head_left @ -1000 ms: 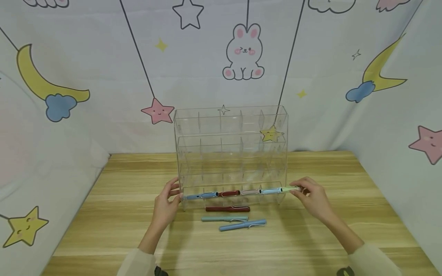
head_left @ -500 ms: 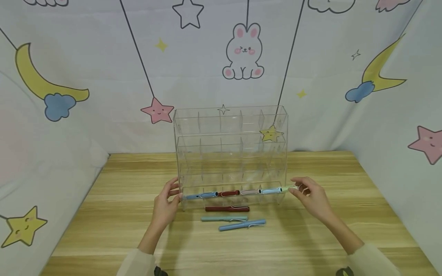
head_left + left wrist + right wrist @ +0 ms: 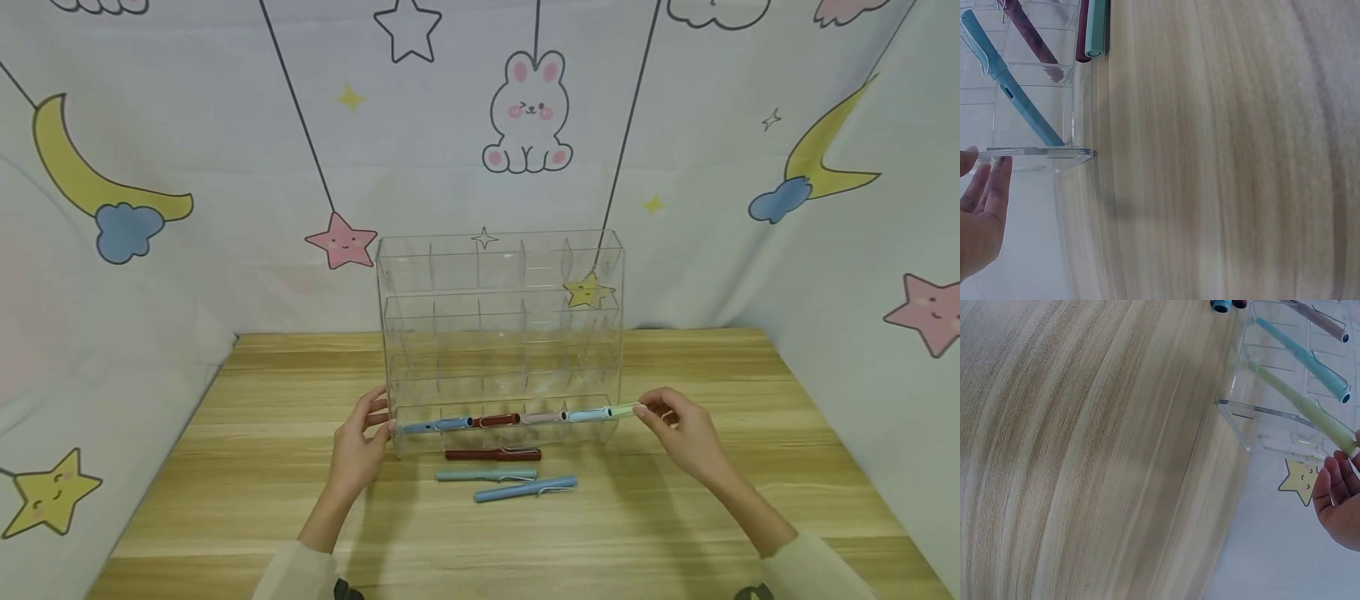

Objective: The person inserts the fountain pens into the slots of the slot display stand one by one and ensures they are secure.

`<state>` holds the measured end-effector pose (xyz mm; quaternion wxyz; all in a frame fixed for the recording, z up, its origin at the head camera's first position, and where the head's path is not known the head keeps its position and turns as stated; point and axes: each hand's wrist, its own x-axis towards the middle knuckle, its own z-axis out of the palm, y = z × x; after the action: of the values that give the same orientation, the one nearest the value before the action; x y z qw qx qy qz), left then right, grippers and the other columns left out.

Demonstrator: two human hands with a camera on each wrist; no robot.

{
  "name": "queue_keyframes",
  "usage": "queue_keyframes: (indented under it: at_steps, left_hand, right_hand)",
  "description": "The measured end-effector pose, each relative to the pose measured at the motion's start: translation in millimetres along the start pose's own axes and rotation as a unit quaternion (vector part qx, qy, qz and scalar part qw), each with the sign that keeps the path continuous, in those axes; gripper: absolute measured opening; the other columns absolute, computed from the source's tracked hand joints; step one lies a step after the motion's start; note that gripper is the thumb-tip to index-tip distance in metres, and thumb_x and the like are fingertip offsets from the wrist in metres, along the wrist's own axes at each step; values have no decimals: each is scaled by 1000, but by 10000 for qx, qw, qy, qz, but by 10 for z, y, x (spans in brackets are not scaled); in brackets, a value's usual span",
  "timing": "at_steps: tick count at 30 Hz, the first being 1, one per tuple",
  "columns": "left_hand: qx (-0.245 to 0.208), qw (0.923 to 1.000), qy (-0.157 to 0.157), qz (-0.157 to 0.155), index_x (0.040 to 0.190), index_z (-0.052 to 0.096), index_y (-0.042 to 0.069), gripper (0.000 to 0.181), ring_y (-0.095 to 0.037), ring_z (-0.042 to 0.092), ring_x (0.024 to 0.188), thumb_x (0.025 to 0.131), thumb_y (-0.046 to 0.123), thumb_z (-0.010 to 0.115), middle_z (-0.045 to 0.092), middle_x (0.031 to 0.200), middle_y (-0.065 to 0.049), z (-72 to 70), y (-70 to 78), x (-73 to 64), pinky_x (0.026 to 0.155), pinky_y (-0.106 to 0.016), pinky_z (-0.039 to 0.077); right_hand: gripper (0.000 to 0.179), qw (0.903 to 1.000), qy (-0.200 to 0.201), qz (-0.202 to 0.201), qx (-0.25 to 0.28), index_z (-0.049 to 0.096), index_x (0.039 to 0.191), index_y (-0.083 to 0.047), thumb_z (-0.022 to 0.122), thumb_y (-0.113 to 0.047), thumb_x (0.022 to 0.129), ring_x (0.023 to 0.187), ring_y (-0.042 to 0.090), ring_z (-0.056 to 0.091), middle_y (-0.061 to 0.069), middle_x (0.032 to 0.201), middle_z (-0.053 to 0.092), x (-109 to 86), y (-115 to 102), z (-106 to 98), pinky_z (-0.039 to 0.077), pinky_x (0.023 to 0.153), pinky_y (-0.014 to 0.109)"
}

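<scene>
A clear acrylic pen display stand (image 3: 501, 305) with several tiers of compartments stands on the table. My left hand (image 3: 357, 446) holds its left side panel, thumb in front and fingers behind. Along the bottom tier lean a blue pen (image 3: 452, 423), a dark red pen (image 3: 495, 420), a greyish-pink pen (image 3: 542, 417), a light blue pen (image 3: 588, 414) and, furthest right, a light green pen (image 3: 1304, 405). At the upper end of the light green pen, my right hand (image 3: 686, 433) pinches with thumb and fingertips, just outside the right panel.
In front of the stand lie another dark red pen (image 3: 492, 455), a pale green pen (image 3: 487, 476) and another blue pen (image 3: 527, 489). A white curtain (image 3: 450, 158) printed with stars and moons hangs behind and beside the wooden table (image 3: 585, 550).
The right hand has shifted slightly right at the end of the light green pen. My left hand, the stand and the other pens keep their places.
</scene>
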<state>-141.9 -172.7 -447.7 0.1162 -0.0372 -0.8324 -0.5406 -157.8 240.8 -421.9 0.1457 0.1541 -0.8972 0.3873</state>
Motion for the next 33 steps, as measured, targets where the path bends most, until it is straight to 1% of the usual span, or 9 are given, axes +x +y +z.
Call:
queue_keyframes:
  at_steps: [3, 5, 8, 10, 14, 20, 23, 28, 33]
  left_hand:
    - [66, 9997, 103, 191, 130, 42, -1, 51, -40, 56, 98, 83, -14, 56, 53, 112, -26, 13, -11, 0, 73, -38, 55]
    - [65, 9996, 140, 234, 129, 43, -1, 51, -40, 57, 97, 82, -15, 56, 54, 111, -26, 15, -21, 0, 71, -36, 55]
    - [64, 9998, 74, 163, 130, 42, -1, 51, -40, 56, 98, 83, -14, 56, 53, 112, -26, 9, -23, 2, 73, -37, 55]
    - [11, 10000, 11, -1, 131, 42, 0, 51, -40, 55, 101, 84, -13, 56, 53, 115, -26, 0, -16, 5, 76, -40, 54]
    - [25, 9999, -61, -160, 132, 41, 1, 50, -39, 55, 104, 85, -10, 55, 52, 117, -25, -10, 5, 8, 79, -41, 53]
    - [41, 9998, -63, -191, 132, 42, 1, 50, -39, 55, 103, 85, -11, 56, 52, 117, -25, -10, 7, 11, 80, -42, 52]
    - [33, 9998, -81, -180, 132, 41, 1, 50, -39, 55, 104, 85, -10, 55, 52, 117, -25, -12, 9, 9, 80, -41, 53]
    - [6, 9998, -62, -205, 132, 42, 2, 50, -38, 55, 104, 85, -10, 56, 52, 117, -25, -8, 1, 11, 79, -39, 53]
    - [24, 9998, -34, -170, 132, 42, 2, 51, -38, 55, 104, 85, -10, 56, 52, 117, -25, -7, -5, 10, 79, -41, 53]
  right_hand:
    - [8, 10000, -15, -69, -2, 62, 94, 0, 62, -3, 86, 72, 5, 52, 1, 82, 58, -5, 8, -6, 48, 59, 20]
    - [11, 9999, -35, -122, 2, 62, 95, 0, 63, -1, 84, 72, 5, 51, 1, 83, 58, -7, 13, -11, 48, 59, 20]
    - [13, 9998, -61, -192, 14, 62, 95, 1, 64, 2, 83, 72, 4, 50, 0, 82, 56, -10, 15, -20, 47, 59, 19]
    - [14, 9997, -72, -218, 24, 62, 95, 0, 64, 3, 82, 71, 5, 49, 0, 82, 56, -10, 13, -24, 47, 59, 19]
    - [15, 9998, -84, -203, 41, 62, 96, -1, 64, 3, 81, 72, 5, 49, 0, 82, 56, -10, 5, -31, 47, 59, 19]
    - [23, 9997, -207, 20, 160, 59, 102, 3, 67, 0, 81, 71, 6, 50, 3, 82, 56, -32, -19, -45, 47, 58, 19]
    - [26, 9992, -313, 167, 208, 57, 103, 4, 68, -3, 81, 71, 6, 49, 4, 83, 56, -66, 1, -28, 47, 58, 18]
    - [19, 9974, -548, 408, 223, 58, 96, 3, 68, -4, 81, 71, 6, 49, 2, 81, 57, -145, 42, 46, 47, 60, 19]
    - [15, 9952, -685, 556, 414, 61, 92, 2, 67, -4, 81, 71, 7, 49, -1, 79, 57, -223, 56, 162, 48, 60, 21]
